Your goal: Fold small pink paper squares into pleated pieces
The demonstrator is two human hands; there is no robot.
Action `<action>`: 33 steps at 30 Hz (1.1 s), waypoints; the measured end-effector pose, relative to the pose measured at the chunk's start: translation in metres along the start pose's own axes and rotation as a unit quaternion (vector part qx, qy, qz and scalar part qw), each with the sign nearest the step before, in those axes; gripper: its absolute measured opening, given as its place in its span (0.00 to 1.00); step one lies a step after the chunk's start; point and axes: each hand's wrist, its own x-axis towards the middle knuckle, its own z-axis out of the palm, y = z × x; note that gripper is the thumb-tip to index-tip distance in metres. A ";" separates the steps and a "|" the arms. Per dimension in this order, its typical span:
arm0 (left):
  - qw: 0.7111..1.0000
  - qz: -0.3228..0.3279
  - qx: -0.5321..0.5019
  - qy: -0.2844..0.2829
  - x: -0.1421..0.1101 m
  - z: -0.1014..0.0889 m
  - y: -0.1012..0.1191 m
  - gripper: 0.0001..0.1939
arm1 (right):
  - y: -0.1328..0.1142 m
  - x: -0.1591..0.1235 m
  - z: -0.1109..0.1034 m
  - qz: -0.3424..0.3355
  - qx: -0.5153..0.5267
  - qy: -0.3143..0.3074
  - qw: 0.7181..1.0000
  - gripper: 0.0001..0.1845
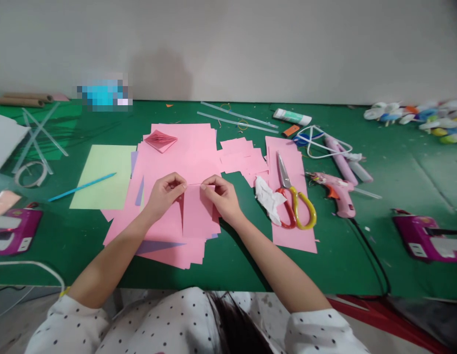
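Both hands pinch the top edge of a small pink paper sheet [197,209], one at each upper corner. My left hand [167,192] has its thumb and fingertips pressed together at the left corner. My right hand [221,196] grips the other corner in the same way. Beneath lies an uneven stack of larger pink paper [184,152], with bits of purple paper showing. A folded pink paper piece [161,141] rests at the stack's upper left. Small pink paper cuttings [245,156] lie to the right of the stack.
Scissors [285,169] with red and yellow handles and crumpled white tissue [268,197] lie on pink strips to the right. Beyond are a corded pink glue gun [341,194] and a glue stick tube [292,117]. A blue pencil [84,187] crosses pale green paper [103,160] at left.
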 end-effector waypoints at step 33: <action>0.998 -0.026 -0.052 -0.012 0.001 -0.004 -0.007 0.12 | 0.005 0.002 -0.002 0.071 0.060 0.055 0.994 0.17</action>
